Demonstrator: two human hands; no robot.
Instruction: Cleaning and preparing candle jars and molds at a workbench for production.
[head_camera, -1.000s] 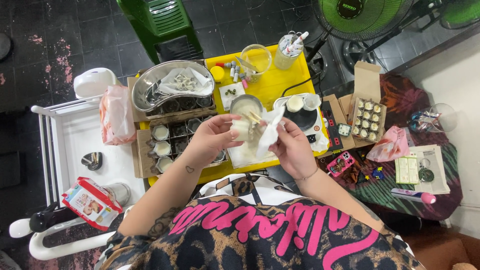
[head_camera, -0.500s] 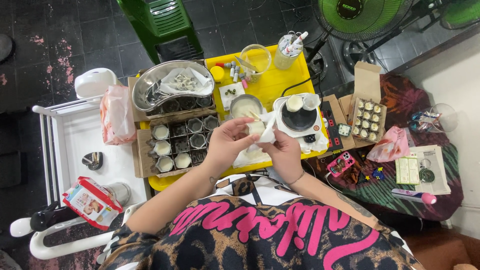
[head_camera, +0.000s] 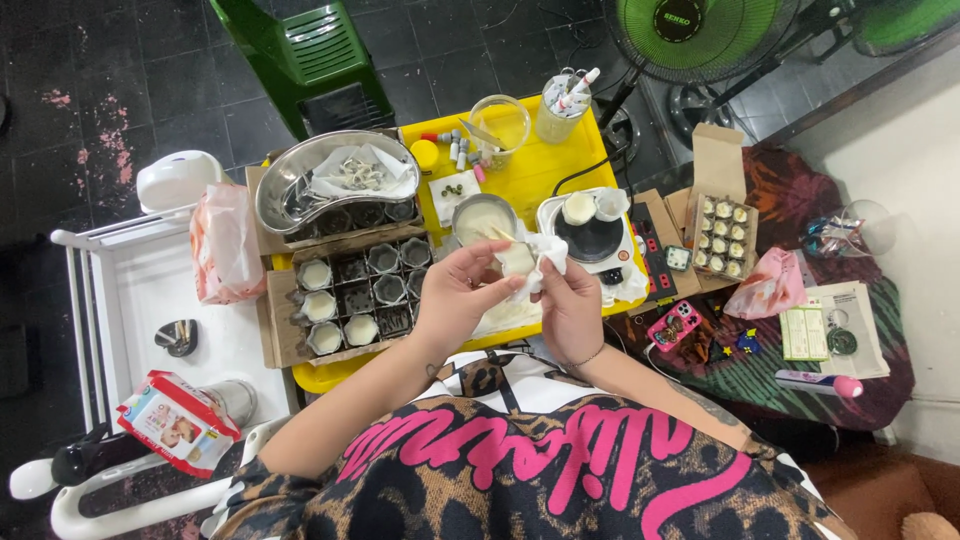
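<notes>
Between hands, small cream cup (head_camera: 517, 260): left hand (head_camera: 462, 295) grips it, right hand (head_camera: 572, 300) clasps white tissue (head_camera: 547, 252).

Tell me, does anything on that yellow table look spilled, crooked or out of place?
Nothing looks spilled. The yellow table is crowded but orderly. The cardboard tray of small cups sits slightly askew, with some cups filled and others empty. Both the left hand and the right hand hold a small cup with a white tissue.

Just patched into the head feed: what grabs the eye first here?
Both hands meet at centre: the left hand and right hand hold a small pale cup wrapped in white tissue above the yellow table. Left of them sits a cardboard tray of small cups; a green fan stands top right.
</notes>
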